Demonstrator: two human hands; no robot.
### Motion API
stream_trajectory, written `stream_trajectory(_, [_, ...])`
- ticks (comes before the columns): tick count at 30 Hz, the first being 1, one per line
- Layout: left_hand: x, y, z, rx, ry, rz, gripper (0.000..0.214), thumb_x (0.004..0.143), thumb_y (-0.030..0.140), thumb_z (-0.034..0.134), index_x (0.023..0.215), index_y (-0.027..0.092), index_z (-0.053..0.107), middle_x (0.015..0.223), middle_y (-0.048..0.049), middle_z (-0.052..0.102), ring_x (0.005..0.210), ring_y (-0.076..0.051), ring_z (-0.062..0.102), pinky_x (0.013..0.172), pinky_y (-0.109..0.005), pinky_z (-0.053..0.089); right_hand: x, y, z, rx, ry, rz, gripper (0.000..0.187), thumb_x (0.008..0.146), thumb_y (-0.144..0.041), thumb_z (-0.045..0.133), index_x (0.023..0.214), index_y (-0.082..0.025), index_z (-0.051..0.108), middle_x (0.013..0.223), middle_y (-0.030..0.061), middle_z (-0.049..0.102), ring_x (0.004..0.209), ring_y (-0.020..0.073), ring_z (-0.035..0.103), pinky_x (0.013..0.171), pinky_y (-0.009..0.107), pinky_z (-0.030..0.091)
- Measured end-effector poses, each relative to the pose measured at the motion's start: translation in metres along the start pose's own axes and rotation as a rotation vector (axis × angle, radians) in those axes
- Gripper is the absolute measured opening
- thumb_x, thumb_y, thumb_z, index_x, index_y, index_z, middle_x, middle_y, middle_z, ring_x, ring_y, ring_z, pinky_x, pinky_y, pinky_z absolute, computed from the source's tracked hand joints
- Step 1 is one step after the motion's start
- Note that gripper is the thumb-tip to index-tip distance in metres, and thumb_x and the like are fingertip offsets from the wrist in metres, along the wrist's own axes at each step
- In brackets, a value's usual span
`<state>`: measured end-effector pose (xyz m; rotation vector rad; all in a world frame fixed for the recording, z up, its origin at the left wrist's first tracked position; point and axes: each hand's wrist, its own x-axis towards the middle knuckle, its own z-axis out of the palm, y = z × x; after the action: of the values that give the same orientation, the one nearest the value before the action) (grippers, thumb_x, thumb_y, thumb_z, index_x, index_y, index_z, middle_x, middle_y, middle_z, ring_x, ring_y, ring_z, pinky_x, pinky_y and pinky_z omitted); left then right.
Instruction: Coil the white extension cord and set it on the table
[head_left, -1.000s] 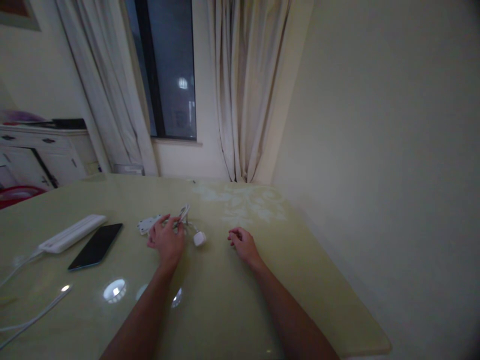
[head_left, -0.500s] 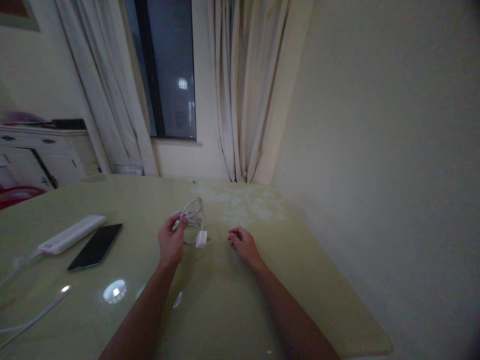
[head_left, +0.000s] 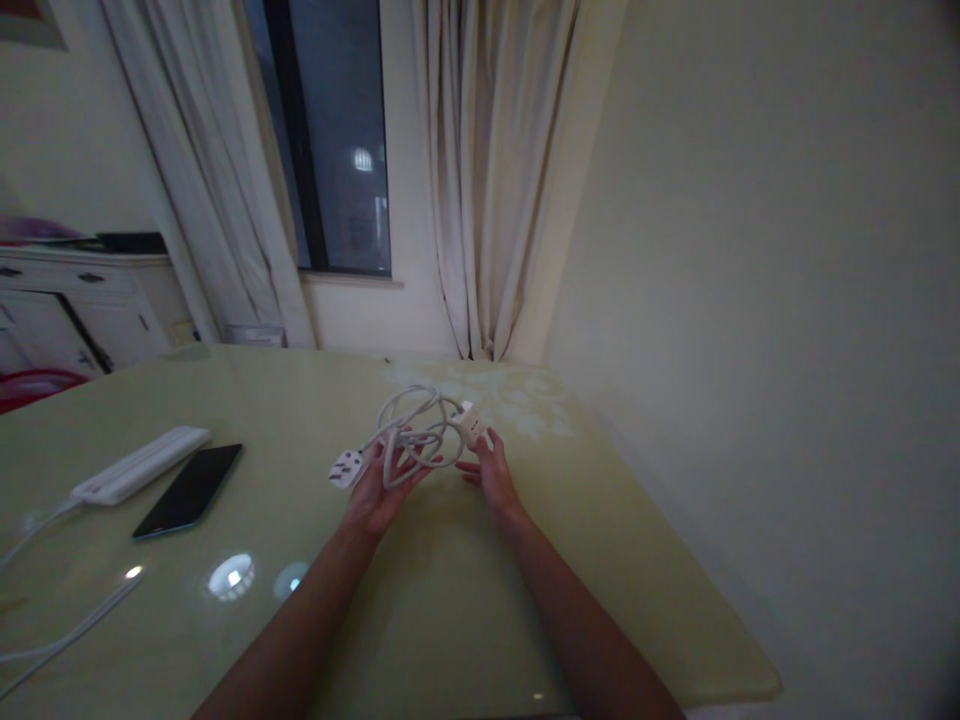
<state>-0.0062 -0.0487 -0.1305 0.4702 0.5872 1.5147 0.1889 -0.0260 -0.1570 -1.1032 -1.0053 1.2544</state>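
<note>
A loosely coiled white extension cord (head_left: 411, 412) lies across my left hand (head_left: 379, 495), which is turned palm up under the loops. Its fingers spread beneath and between the strands. A flat white end piece (head_left: 346, 469) with dark holes hangs out at the left, by the thumb side. On the right, a white block (head_left: 470, 424) with dark slots sits at the cord's other end. My right hand (head_left: 496, 478) has its thumb and forefinger on that block, the other fingers stretched toward the coil. Both hands are above the table.
A black phone (head_left: 189, 490) and a long white power strip (head_left: 142, 465) lie to the left on the glossy table (head_left: 450, 620). Nearer is a white cable (head_left: 90, 618). A wall (head_left: 750, 350) runs along the right side, with curtains (head_left: 491, 180) and a window behind.
My left hand has turned palm up and moved slightly right, carrying the cord. The coil has spread open, with ends now out on both sides. My right hand has come to the right-hand block.
</note>
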Motion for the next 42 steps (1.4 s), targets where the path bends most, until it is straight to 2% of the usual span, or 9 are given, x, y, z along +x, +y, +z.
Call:
stream_trajectory(2, [0.002, -0.002, -0.001, -0.026, -0.035, -0.034, 0.018, 0.089, 0.027, 0.07, 0.106, 0.021, 0.067, 0.121, -0.0082, 0.071, 0.112, -0.029, 0.07, 0.101, -0.064, 0.054, 0.0, -0.003, 0.001, 0.093, 0.019, 0.044, 0.071, 0.092, -0.06, 0.061, 0.15, -0.03, 0.032, 0.137, 0.014, 0.06, 0.083, 0.0197, 0.075, 0.072, 0.031, 0.057])
stream_trajectory(4, [0.003, -0.003, -0.003, -0.031, -0.046, -0.067, 0.018, 0.091, 0.03, 0.068, 0.106, 0.02, 0.067, 0.123, -0.0106, 0.07, 0.116, -0.032, 0.068, 0.102, -0.064, 0.053, 0.0, -0.005, 0.001, 0.158, 0.003, 0.058, 0.066, 0.09, -0.062, 0.063, 0.143, -0.03, 0.039, 0.135, 0.0126, 0.063, 0.081, 0.0188, 0.075, 0.072, 0.031, 0.057])
stream_trajectory(9, [0.0, -0.004, 0.002, -0.007, 0.031, -0.112, 0.016, 0.093, 0.024, 0.061, 0.108, 0.02, 0.065, 0.126, -0.0102, 0.07, 0.109, -0.03, 0.072, 0.098, -0.063, 0.056, 0.0, -0.004, 0.0, 0.204, -0.041, 0.045, 0.061, 0.076, -0.068, 0.074, 0.113, -0.024, 0.055, 0.102, 0.0067, 0.074, 0.072, 0.015, 0.071, 0.065, 0.025, 0.053])
stream_trajectory(12, [-0.004, -0.002, 0.007, 0.02, 0.019, -0.079, 0.022, 0.086, 0.011, 0.062, 0.106, 0.019, 0.065, 0.127, -0.0093, 0.07, 0.105, -0.027, 0.073, 0.098, -0.061, 0.057, 0.002, -0.004, -0.003, 0.235, 0.041, 0.028, 0.062, 0.068, -0.066, 0.08, 0.106, -0.022, 0.057, 0.089, 0.003, 0.073, 0.067, 0.0123, 0.067, 0.058, 0.021, 0.049])
stream_trajectory(17, [-0.004, 0.005, 0.006, 0.034, -0.056, -0.097, 0.022, 0.087, 0.021, 0.064, 0.108, 0.018, 0.069, 0.125, -0.011, 0.071, 0.105, -0.026, 0.072, 0.099, -0.055, 0.057, 0.006, -0.006, -0.01, 0.291, 0.189, 0.037, 0.058, 0.065, -0.061, 0.084, 0.097, -0.023, 0.056, 0.074, -0.0013, 0.067, 0.061, 0.0118, 0.063, 0.053, 0.02, 0.046])
stream_trajectory(22, [-0.001, 0.011, 0.002, -0.058, -0.08, -0.081, 0.023, 0.089, 0.031, 0.063, 0.105, 0.017, 0.07, 0.11, -0.01, 0.075, 0.099, -0.024, 0.072, 0.096, -0.047, 0.058, 0.005, -0.006, -0.012, 0.3, 0.192, 0.023, 0.055, 0.068, -0.061, 0.082, 0.096, -0.024, 0.054, 0.076, -0.0013, 0.069, 0.06, 0.0116, 0.063, 0.051, 0.021, 0.045])
stream_trajectory(32, [0.007, 0.01, -0.001, -0.086, 0.139, -0.039, 0.019, 0.1, 0.028, 0.053, 0.104, 0.019, 0.069, 0.089, -0.0055, 0.074, 0.08, -0.017, 0.073, 0.073, -0.032, 0.061, 0.005, -0.007, -0.011, 0.329, 0.163, 0.034, 0.045, 0.069, -0.05, 0.083, 0.096, -0.024, 0.057, 0.097, 0.0026, 0.073, 0.07, 0.0136, 0.068, 0.057, 0.022, 0.05])
stream_trajectory(38, [0.002, 0.013, 0.004, -0.076, 0.113, 0.0, 0.02, 0.102, 0.027, 0.052, 0.114, 0.023, 0.068, 0.079, -0.0002, 0.071, 0.064, -0.012, 0.069, 0.062, -0.026, 0.06, 0.005, -0.005, -0.012, 0.345, 0.132, 0.064, 0.038, 0.072, -0.045, 0.081, 0.096, -0.023, 0.06, 0.095, 0.0031, 0.073, 0.075, 0.0156, 0.071, 0.062, 0.023, 0.054])
stream_trajectory(42, [0.002, 0.013, 0.002, -0.054, 0.104, 0.015, 0.02, 0.099, 0.029, 0.06, 0.115, 0.021, 0.068, 0.072, 0.0027, 0.068, 0.058, -0.01, 0.066, 0.057, -0.02, 0.057, 0.005, -0.003, -0.011, 0.373, 0.104, 0.073, 0.04, 0.071, -0.044, 0.082, 0.099, -0.022, 0.064, 0.093, 0.0024, 0.074, 0.075, 0.0154, 0.071, 0.064, 0.023, 0.054])
